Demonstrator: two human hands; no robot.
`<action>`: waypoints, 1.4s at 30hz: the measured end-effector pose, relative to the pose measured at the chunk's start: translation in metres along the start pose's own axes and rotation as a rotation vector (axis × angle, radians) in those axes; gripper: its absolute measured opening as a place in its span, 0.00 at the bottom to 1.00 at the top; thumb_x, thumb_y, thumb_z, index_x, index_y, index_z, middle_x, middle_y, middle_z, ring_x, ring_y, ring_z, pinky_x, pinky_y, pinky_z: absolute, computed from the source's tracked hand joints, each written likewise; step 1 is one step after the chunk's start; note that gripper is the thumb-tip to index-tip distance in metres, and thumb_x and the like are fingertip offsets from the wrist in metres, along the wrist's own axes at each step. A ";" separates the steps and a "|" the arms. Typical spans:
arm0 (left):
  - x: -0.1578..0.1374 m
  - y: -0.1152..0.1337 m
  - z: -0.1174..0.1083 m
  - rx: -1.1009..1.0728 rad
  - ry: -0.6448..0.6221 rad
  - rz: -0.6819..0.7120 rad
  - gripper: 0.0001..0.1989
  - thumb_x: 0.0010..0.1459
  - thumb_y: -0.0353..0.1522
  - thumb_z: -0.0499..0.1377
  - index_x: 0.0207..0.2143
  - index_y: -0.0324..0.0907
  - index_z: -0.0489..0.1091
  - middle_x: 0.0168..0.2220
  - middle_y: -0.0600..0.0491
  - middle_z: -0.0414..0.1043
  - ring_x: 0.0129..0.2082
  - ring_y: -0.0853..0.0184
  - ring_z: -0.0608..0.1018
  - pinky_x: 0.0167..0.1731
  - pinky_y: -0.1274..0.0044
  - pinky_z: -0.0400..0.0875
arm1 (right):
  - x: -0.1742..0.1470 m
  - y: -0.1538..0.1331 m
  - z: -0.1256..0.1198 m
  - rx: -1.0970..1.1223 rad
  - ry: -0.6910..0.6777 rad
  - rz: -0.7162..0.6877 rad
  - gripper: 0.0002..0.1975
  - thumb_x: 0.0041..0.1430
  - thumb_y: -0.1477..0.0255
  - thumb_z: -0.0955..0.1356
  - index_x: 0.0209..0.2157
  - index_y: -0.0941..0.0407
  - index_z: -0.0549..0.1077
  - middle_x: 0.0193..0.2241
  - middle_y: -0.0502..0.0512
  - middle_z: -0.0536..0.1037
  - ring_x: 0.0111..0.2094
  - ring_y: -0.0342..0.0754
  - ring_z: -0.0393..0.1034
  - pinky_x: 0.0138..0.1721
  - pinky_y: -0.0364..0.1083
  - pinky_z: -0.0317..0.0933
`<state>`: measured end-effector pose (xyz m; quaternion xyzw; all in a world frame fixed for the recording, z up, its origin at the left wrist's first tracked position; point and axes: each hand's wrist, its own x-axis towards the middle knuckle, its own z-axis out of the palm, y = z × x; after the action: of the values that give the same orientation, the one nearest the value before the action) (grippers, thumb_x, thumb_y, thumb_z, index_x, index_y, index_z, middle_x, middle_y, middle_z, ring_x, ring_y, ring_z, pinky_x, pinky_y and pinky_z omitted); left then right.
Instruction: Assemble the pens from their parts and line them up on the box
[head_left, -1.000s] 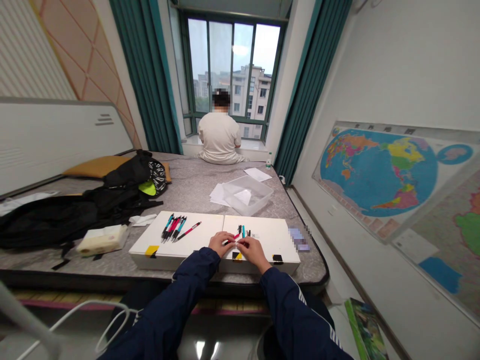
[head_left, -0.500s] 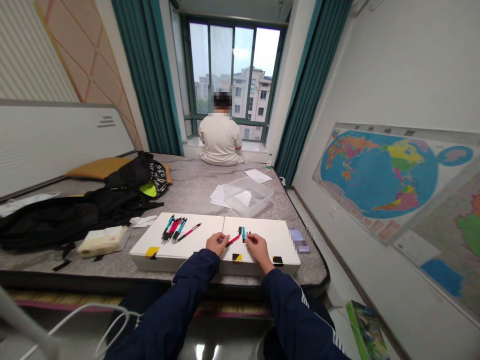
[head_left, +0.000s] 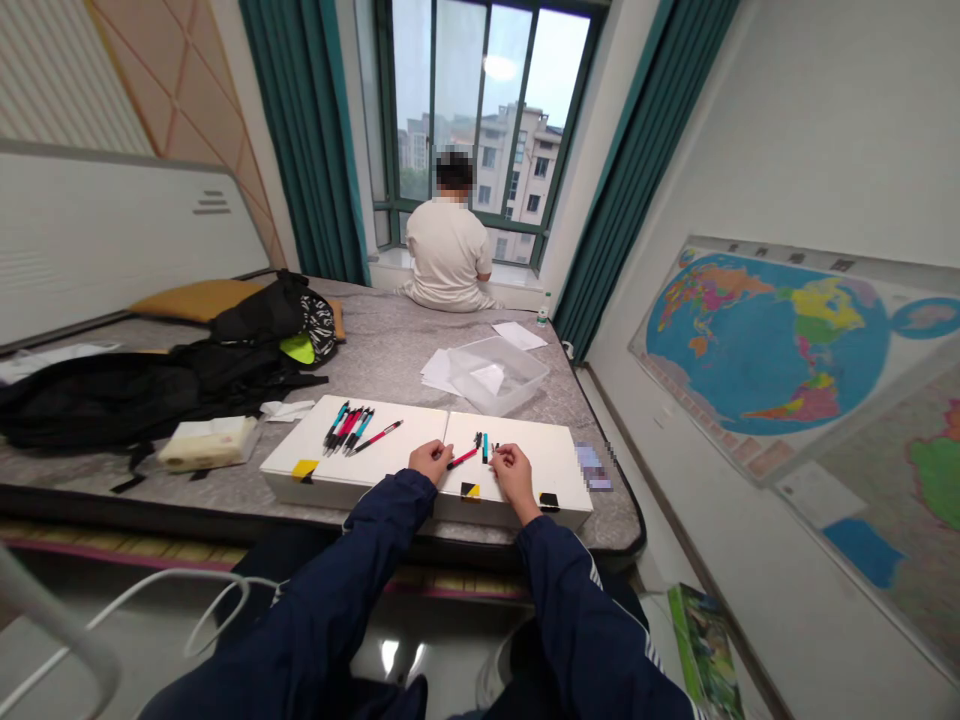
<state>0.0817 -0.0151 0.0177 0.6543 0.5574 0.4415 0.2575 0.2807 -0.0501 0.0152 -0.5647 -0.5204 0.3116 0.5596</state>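
My left hand (head_left: 430, 462) is over the inner edge of the right white box (head_left: 551, 440), its fingers pinched. Just beyond its fingertips lies a red pen barrel (head_left: 463, 459) with a black part (head_left: 478, 440) near its far end. A short teal pen barrel (head_left: 485, 447) lies to the right of it. Close by, my right hand (head_left: 514, 470) is closed in a pinch beside small dark pieces. Whatever either hand holds is too small to make out. On the left white box (head_left: 424, 425) lie several teal and red pens (head_left: 347, 430) in a group, with one red and black pen (head_left: 378, 437) apart.
Behind the boxes are a clear plastic bin (head_left: 517, 385) and paper sheets (head_left: 439, 370). A phone (head_left: 592, 467) lies to the right. Left are a tissue pack (head_left: 208, 443) and black backpack (head_left: 259, 335). A person (head_left: 448, 255) sits by the window, near a bottle (head_left: 544, 308).
The view has tilted slightly downward and shifted. Both hands keep almost the same place over the right box, fingers still pinched. The pens on the left box have not moved.
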 end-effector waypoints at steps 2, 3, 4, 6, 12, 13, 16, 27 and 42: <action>0.000 0.002 -0.001 -0.005 0.010 -0.009 0.18 0.54 0.44 0.55 0.19 0.43 0.68 0.19 0.55 0.72 0.21 0.68 0.70 0.25 0.78 0.63 | 0.000 -0.001 0.000 -0.017 -0.003 0.001 0.11 0.53 0.64 0.64 0.33 0.57 0.68 0.24 0.52 0.75 0.24 0.45 0.69 0.23 0.41 0.63; 0.000 0.003 -0.001 -0.007 0.016 -0.012 0.18 0.54 0.44 0.55 0.19 0.42 0.68 0.19 0.55 0.72 0.21 0.69 0.70 0.25 0.78 0.63 | 0.000 -0.001 0.001 -0.022 -0.002 0.002 0.11 0.53 0.63 0.64 0.33 0.57 0.68 0.24 0.52 0.75 0.24 0.45 0.69 0.23 0.41 0.63; 0.000 0.005 -0.002 -0.008 0.021 -0.016 0.18 0.55 0.44 0.55 0.19 0.42 0.69 0.19 0.55 0.72 0.21 0.69 0.70 0.25 0.78 0.63 | 0.000 -0.001 0.001 -0.024 -0.001 0.003 0.11 0.53 0.63 0.64 0.33 0.57 0.69 0.24 0.53 0.75 0.24 0.45 0.69 0.23 0.41 0.63; 0.000 0.007 -0.002 -0.017 0.022 -0.022 0.18 0.55 0.44 0.55 0.20 0.42 0.70 0.20 0.55 0.73 0.22 0.69 0.70 0.26 0.77 0.63 | 0.000 -0.001 0.001 -0.025 0.000 0.006 0.12 0.52 0.63 0.65 0.33 0.58 0.71 0.23 0.52 0.74 0.23 0.45 0.68 0.23 0.41 0.62; 0.000 0.006 -0.001 -0.078 -0.004 -0.014 0.17 0.55 0.44 0.55 0.24 0.42 0.72 0.24 0.54 0.76 0.25 0.68 0.73 0.30 0.77 0.66 | 0.001 0.004 0.002 0.034 0.014 0.023 0.23 0.52 0.64 0.66 0.49 0.60 0.69 0.23 0.49 0.73 0.20 0.43 0.65 0.21 0.41 0.62; 0.000 0.006 -0.001 -0.081 -0.005 -0.015 0.17 0.55 0.45 0.55 0.25 0.42 0.72 0.24 0.54 0.76 0.25 0.67 0.74 0.30 0.76 0.66 | 0.001 0.005 0.003 0.048 0.019 0.024 0.25 0.52 0.64 0.66 0.51 0.60 0.68 0.24 0.49 0.73 0.20 0.42 0.65 0.21 0.41 0.63; 0.001 0.004 0.000 -0.083 -0.004 -0.016 0.16 0.55 0.44 0.56 0.25 0.42 0.73 0.25 0.54 0.76 0.26 0.67 0.74 0.31 0.76 0.67 | 0.002 0.008 0.003 0.067 0.025 0.030 0.24 0.52 0.65 0.66 0.51 0.59 0.67 0.26 0.50 0.73 0.21 0.42 0.67 0.21 0.41 0.64; 0.004 -0.005 0.001 -0.180 -0.146 0.088 0.14 0.53 0.42 0.60 0.33 0.43 0.79 0.34 0.50 0.80 0.37 0.61 0.78 0.41 0.70 0.71 | -0.001 0.004 0.002 -0.091 -0.070 -0.054 0.14 0.53 0.63 0.66 0.36 0.59 0.75 0.25 0.53 0.76 0.24 0.45 0.70 0.28 0.44 0.66; 0.008 -0.013 0.005 -0.064 -0.297 0.328 0.10 0.52 0.44 0.63 0.31 0.51 0.80 0.40 0.53 0.78 0.42 0.62 0.78 0.49 0.69 0.70 | -0.009 -0.013 -0.001 -0.333 -0.328 -0.222 0.11 0.55 0.63 0.69 0.33 0.55 0.80 0.29 0.52 0.80 0.29 0.46 0.71 0.33 0.43 0.62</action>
<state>0.0799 -0.0036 0.0068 0.7856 0.3850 0.3936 0.2821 0.2758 -0.0614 0.0260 -0.5302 -0.7074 0.2457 0.3977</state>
